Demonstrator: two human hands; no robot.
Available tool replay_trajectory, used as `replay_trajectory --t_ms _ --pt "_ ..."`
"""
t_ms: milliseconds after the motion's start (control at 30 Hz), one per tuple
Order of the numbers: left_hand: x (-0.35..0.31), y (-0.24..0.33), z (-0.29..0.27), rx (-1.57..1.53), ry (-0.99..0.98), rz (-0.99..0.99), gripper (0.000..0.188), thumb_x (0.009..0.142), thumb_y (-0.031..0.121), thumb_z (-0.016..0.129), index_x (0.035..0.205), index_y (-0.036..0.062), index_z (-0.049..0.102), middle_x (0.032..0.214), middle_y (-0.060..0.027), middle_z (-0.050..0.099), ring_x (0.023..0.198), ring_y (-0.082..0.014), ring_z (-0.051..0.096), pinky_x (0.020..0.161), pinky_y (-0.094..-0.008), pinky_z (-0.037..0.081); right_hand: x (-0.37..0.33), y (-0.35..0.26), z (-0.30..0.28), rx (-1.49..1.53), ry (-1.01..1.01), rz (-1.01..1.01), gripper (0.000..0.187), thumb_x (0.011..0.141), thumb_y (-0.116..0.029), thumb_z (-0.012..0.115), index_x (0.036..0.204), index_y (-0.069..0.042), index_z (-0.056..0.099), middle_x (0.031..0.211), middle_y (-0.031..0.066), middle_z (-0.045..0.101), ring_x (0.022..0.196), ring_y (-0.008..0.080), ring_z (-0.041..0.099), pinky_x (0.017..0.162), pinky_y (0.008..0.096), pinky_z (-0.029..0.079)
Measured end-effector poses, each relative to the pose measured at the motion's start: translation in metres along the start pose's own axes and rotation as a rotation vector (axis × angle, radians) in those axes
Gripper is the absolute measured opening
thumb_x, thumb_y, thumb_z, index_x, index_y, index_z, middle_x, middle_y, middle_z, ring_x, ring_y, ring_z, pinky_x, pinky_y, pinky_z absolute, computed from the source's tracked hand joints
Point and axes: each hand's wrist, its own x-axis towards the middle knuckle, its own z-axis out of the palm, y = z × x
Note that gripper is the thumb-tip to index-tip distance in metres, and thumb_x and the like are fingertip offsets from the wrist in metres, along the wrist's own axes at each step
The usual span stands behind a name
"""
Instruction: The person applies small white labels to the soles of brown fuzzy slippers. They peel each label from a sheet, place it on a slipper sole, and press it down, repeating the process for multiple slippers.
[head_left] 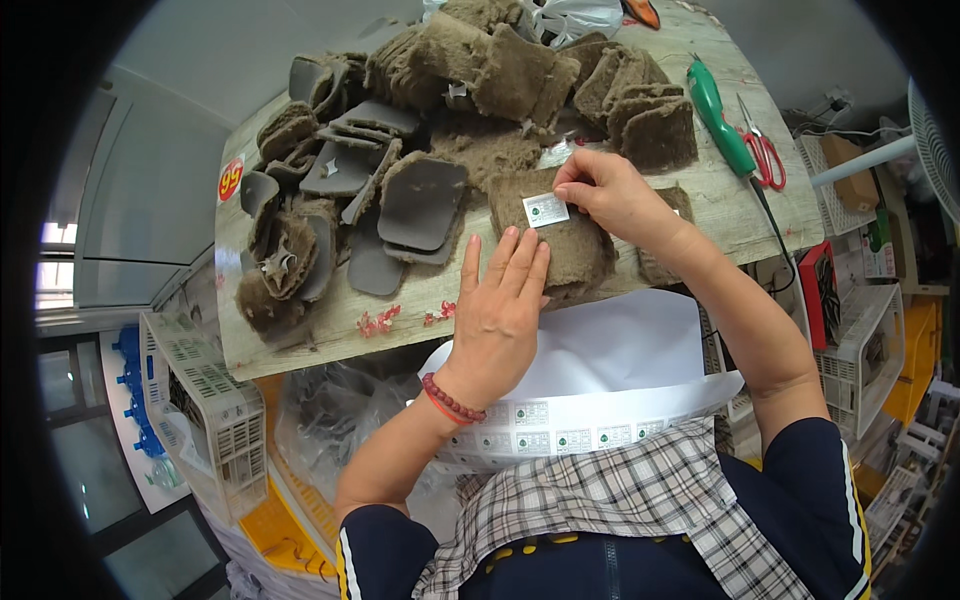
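In front of me a brown fuzzy pad (575,262) lies near the table's front edge. My right hand (615,195) pinches the corner of a small white label with a green mark (545,210), which is over the pad's upper surface; whether it is fully stuck down I cannot tell. My left hand (497,318) lies flat with fingers stretched out, its fingertips at the pad's left side just below the label. Between the table and my lap, a white sheet bearing rows of similar labels (575,440) hangs in a curve.
Fuzzy brown pads with grey backing (424,203) are heaped at the left and back of the table (330,335). A green corded tool (718,115) and red-handled scissors (765,155) lie at the right. White plastic crates (205,430) stand below at both sides.
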Motion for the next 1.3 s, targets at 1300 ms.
replay_trajectory --t_ms 1300 --pt "0.012 0.004 -0.002 0.032 -0.060 -0.014 0.045 0.077 0.013 0.070 0.116 0.0002 0.052 0.142 -0.0202 0.042 0.125 -0.0316 0.043 0.112 -0.0555 0.017 -0.013 -0.006 0.014 -0.199 0.194 -0.109 0.011 0.081 -0.009 0.064 0.082 0.002 0.063 0.081 0.0199 0.066 0.076 0.0357 0.064 0.070 0.0419 0.050"
